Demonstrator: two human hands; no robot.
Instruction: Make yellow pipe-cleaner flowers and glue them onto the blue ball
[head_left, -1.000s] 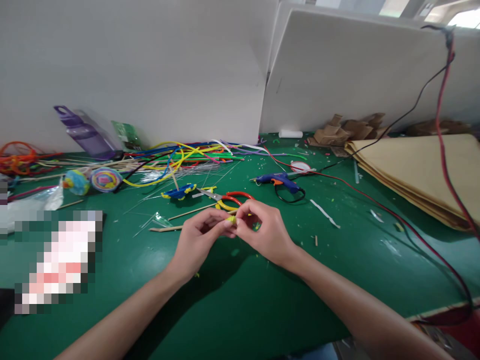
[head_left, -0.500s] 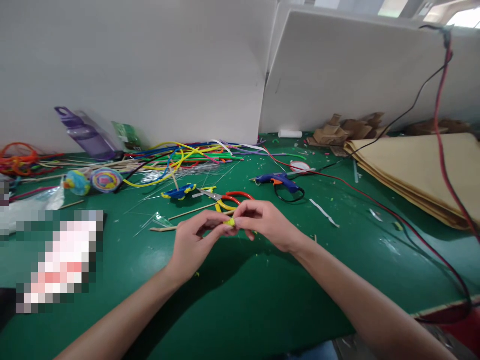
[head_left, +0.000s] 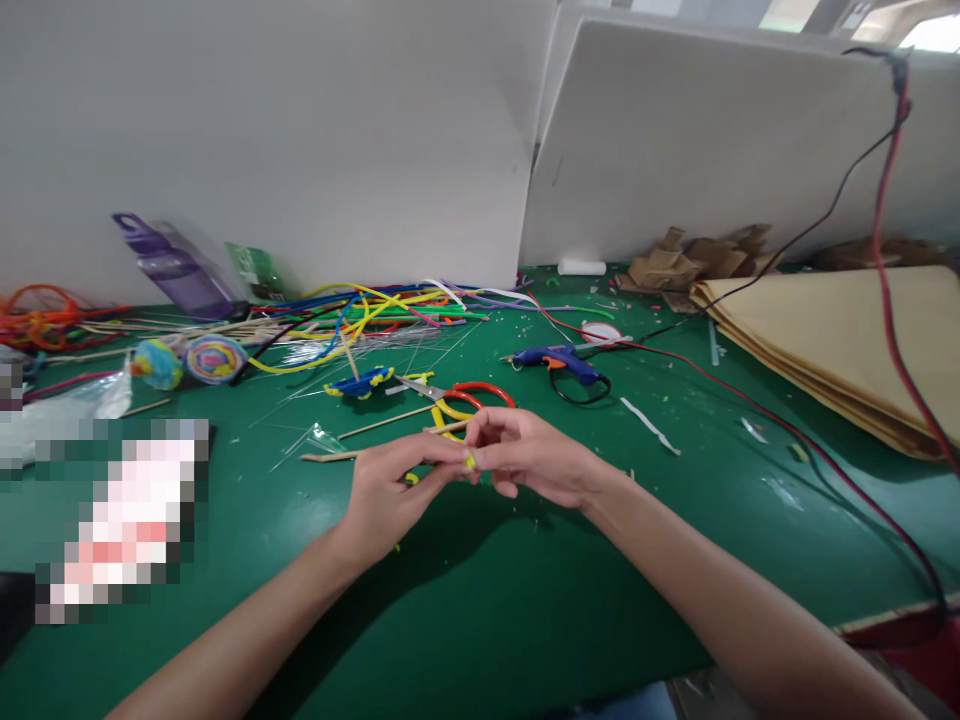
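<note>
Head view: left hand (head_left: 390, 495) and right hand (head_left: 529, 458) meet fingertip to fingertip, both pinched on a small yellow fuzzy pipe-cleaner piece (head_left: 469, 461) above the green table (head_left: 480, 580). Just behind lie red-and-yellow-handled scissors (head_left: 457, 400); a blue glue gun (head_left: 559, 360) sits farther right.

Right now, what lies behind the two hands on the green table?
Behind the left hand and right hand: scissors with red and yellow handles, partly hidden, and thin sticks. The yellow piece they pinch is mostly covered.
</note>
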